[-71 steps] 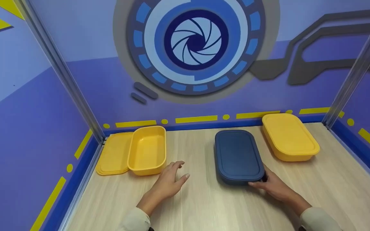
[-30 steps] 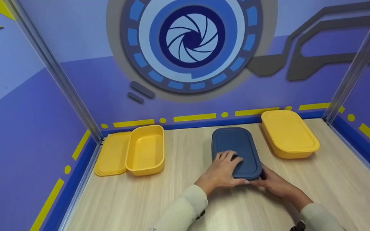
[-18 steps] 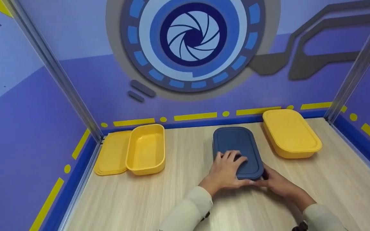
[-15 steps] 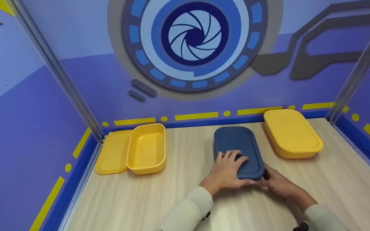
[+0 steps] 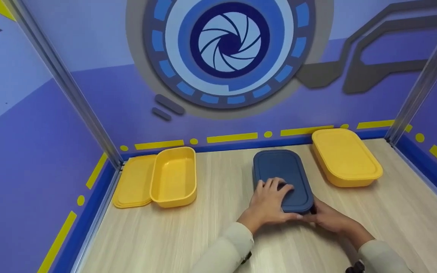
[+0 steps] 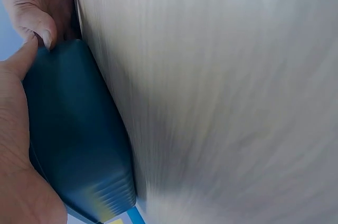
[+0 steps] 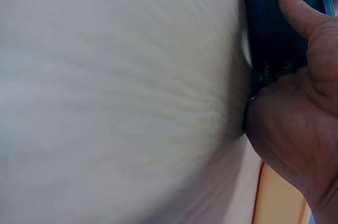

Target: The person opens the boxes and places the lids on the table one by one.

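Observation:
A dark blue lidded food container (image 5: pixel 281 167) stands on the table in the head view, its lid in place. My left hand (image 5: pixel 268 203) lies over the lid's near left part, fingers bent on top and thumb along the near edge. At the near right corner, my right hand (image 5: pixel 328 218) grips the container's side, its thumb at the front wall. The two thumbs meet at that edge. In the left wrist view, the container's ribbed side wall (image 6: pixel 84 145) shows below the left hand. The right wrist view shows the right fingers curled low against the container (image 7: pixel 269 23), partly hidden.
An open yellow container (image 5: pixel 175 176) sits at the left, beside a yellow lid (image 5: pixel 135 182). A yellow container with its lid on (image 5: pixel 347 157) stands at the back right. Printed panels (image 5: pixel 218 125) wall in the wooden table (image 5: pixel 218 242) at the back and both sides.
My left hand has come from beside the open yellow container, rightward onto the blue container's lid, and stays there. The right hand keeps its hold on the corner. The containers stand in place.

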A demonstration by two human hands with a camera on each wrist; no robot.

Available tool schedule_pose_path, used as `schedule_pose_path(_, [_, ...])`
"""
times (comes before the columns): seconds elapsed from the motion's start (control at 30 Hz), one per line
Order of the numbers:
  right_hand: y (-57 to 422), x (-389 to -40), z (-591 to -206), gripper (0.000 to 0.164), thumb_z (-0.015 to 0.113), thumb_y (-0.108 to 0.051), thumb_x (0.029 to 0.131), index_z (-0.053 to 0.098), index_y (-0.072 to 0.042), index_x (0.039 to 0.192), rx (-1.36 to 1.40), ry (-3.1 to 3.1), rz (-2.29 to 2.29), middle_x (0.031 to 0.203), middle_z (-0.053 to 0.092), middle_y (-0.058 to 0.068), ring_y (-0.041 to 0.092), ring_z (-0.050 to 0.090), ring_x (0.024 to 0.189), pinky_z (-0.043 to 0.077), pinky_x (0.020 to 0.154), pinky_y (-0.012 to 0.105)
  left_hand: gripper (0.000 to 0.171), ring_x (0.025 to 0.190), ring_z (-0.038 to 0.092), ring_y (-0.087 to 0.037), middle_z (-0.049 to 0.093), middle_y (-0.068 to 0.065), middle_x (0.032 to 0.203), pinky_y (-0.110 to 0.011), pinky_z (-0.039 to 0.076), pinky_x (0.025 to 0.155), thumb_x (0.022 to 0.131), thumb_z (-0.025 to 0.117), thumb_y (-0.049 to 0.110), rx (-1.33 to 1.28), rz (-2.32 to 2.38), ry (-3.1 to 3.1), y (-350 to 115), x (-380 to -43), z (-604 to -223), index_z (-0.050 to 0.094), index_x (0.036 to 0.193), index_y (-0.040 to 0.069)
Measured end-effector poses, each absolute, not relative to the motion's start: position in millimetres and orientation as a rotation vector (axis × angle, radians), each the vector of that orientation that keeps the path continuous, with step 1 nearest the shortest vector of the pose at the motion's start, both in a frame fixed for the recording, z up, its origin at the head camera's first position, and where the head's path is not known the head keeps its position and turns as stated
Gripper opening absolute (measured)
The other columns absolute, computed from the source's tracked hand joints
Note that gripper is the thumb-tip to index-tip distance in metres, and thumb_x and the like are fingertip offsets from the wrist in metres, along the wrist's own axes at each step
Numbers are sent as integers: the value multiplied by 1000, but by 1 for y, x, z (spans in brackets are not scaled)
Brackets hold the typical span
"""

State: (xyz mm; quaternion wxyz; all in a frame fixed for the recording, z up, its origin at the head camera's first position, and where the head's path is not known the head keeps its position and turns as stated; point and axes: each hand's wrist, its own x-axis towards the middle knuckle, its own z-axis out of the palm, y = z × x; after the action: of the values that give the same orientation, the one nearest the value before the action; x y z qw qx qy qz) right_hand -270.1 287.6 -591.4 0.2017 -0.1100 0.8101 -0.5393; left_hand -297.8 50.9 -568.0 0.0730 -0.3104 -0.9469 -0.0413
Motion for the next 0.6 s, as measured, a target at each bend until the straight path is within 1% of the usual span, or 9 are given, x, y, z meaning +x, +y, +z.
schedule_pose_path(0.23, [288, -274, -589, 118, 80, -28, 93, -5, -13, 173, -306, 2291, -1468, 182, -5, 19, 43, -6, 168, -5, 131, 67, 93, 150, 44, -18, 46, 8, 164, -46, 42, 118, 82, 42, 100, -929, -93, -2850, 51, -301, -566, 42, 158, 46])
schedule_pose_path(0.43, [289, -273, -589, 118, 81, -27, 93, -5, -15, 173, -314, 2299, -1448, 182, -6, 18, 43, -8, 168, -5, 130, 69, 93, 150, 44, -18, 46, 7, 164, -46, 42, 118, 82, 41, 101, -931, -95, -2860, 51, -300, -566, 44, 157, 46])
schedule_pose_path(0.6, [288, -272, -589, 116, 79, -28, 95, -5, -16, 173, -316, 2298, -1455, 182, -6, 15, 40, -9, 169, -6, 131, 66, 92, 149, 45, -17, 48, 8, 161, -44, 42, 116, 82, 39, 101, -922, -73, -2838, 51, -300, -566, 45, 156, 46])
